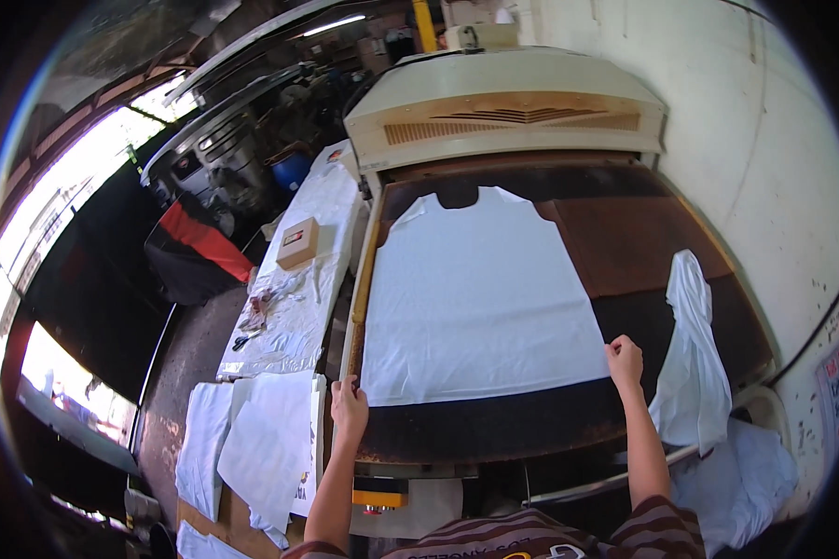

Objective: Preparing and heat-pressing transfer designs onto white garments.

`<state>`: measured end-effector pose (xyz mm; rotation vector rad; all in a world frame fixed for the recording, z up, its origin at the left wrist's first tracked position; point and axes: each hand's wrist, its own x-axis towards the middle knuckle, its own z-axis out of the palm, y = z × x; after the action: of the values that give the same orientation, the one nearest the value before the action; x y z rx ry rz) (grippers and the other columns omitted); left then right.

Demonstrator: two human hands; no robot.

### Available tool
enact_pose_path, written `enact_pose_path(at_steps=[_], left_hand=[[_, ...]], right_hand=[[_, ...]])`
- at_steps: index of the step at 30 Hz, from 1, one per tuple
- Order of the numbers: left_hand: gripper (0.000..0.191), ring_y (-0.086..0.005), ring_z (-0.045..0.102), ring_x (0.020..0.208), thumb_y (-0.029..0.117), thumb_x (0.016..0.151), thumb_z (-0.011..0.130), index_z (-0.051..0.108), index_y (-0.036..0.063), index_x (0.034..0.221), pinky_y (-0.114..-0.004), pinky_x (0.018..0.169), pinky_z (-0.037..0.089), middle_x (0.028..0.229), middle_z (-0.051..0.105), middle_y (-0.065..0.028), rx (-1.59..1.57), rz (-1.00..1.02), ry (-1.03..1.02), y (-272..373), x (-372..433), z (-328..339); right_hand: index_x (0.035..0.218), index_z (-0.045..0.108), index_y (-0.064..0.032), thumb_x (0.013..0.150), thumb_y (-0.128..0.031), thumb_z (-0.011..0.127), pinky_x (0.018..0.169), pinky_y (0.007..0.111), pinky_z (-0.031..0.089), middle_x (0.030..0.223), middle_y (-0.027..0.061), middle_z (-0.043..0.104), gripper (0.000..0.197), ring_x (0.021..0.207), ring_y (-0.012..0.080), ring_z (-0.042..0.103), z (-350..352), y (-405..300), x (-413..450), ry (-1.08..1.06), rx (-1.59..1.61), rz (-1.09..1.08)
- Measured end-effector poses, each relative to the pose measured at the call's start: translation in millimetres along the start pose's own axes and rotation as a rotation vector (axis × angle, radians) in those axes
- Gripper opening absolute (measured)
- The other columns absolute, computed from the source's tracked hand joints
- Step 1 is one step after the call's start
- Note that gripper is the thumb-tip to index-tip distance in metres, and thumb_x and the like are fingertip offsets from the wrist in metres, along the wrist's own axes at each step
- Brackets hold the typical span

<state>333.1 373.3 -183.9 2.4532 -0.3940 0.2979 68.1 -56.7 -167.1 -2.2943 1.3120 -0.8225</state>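
A light blue sleeveless fabric panel [482,300] with a scooped neckline lies flat on the dark brown belt [475,433] of a conveyor dryer. Its neckline points towards the dryer hood, and its hem faces me. At the hem's left corner, my left hand [349,409] pinches the cloth beside the belt's edge. My right hand [626,362] has the right corner between thumb and fingers. To the right of that hand, a crumpled light blue cloth [689,349] hangs over the belt's front edge.
The dryer's cream hood [510,105] stands across the far end, beside a white wall [755,140]. Left is a plastic-covered table [307,251] with a cardboard box [298,242] and scissors [245,340]. Folded cloth [206,447] lies nearer me. More fabric [741,482] heaps at lower right.
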Motion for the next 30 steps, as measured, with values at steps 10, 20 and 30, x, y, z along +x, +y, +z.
enact_pose_path(at_steps=[10,20,30], left_hand=[[0.015,-0.0179,0.049,0.057,0.0,0.077,0.052,0.06,0.0036,0.089,-0.03,0.053,0.039,0.078,0.053,-0.0086,-0.305,0.25,-0.122,94,-77,-22],[0.013,-0.02,0.05,0.06,0.001,0.075,0.054,0.06,0.0026,0.087,-0.03,0.055,0.04,0.074,0.053,-0.009,-0.443,0.472,-0.398,224,-162,14],[0.021,-0.0262,0.054,0.074,0.011,0.072,0.061,0.057,0.0051,0.092,-0.036,0.065,0.045,0.08,0.054,-0.0084,-0.336,0.854,-0.371,415,-231,160]], right_hand=[[0.071,0.055,-0.0053,0.074,-0.012,0.056,0.06,0.042,0.045,0.073,0.0143,0.058,0.007,0.07,0.0335,0.057,-78,26,-135,-0.042,0.031,-0.012],[0.08,0.054,-0.0048,0.073,-0.009,0.058,0.066,0.041,0.045,0.08,0.0137,0.056,0.01,0.078,0.0329,0.056,-188,163,-98,0.327,-0.224,0.202],[0.084,0.058,0.001,0.069,-0.023,0.062,0.074,0.042,0.045,0.086,0.0208,0.06,0.029,0.084,0.0352,0.057,-195,302,-11,-0.142,-0.177,0.338]])
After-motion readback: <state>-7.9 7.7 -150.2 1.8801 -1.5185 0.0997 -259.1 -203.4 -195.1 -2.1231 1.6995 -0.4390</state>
